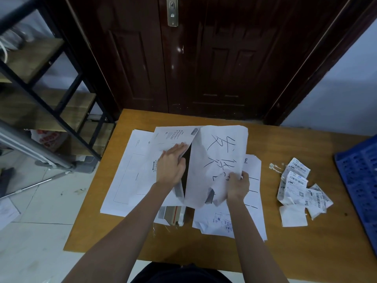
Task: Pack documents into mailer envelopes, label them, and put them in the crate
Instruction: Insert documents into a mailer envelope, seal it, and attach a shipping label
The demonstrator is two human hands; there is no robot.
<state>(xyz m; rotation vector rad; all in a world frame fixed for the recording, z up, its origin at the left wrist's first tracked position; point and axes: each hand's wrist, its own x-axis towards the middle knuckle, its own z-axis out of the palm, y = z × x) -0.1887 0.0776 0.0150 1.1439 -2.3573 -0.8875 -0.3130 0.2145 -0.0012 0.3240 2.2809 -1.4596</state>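
Document (218, 158) halfway inside mailer envelope (175, 139)

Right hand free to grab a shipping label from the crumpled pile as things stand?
Probably not yet. The right hand is gripping the white handwritten sheet. The crumpled white barcode labels lie uncovered on the wooden table to its right, nothing between, so the path is clear once it lets go.

Table (255, 252): orange-brown wood
Crate (361, 180): blue, dotted with holes
Sheet (220, 156): white, bold black handwriting
Labels (299, 188): white, black barcodes
Door (204, 58): dark reddish brown
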